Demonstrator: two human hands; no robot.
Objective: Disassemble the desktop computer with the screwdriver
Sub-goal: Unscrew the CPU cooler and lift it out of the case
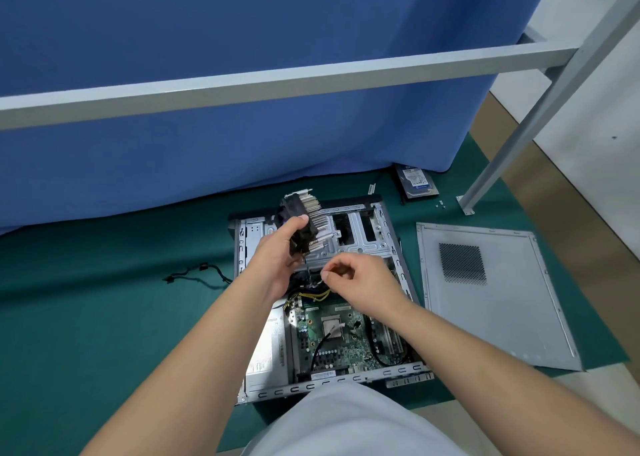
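The open desktop case [398, 247] lies flat on the green mat, its motherboard [332, 337] and bare processor [331, 327] showing. My left hand [277, 251] grips the CPU cooler [304, 218], a black fan with silver fins, lifted above the drive cage. My right hand [356, 279] hovers over the case middle with fingers curled, seemingly pinching a thin cable; what it holds is hard to make out. No screwdriver is visible.
The removed grey side panel [491, 296] lies right of the case. A hard drive [417, 180] and small screws [440, 204] sit at the back right. A loose black cable [197, 275] lies left. A grey metal frame bar [277, 81] crosses overhead, with a blue curtain behind it.
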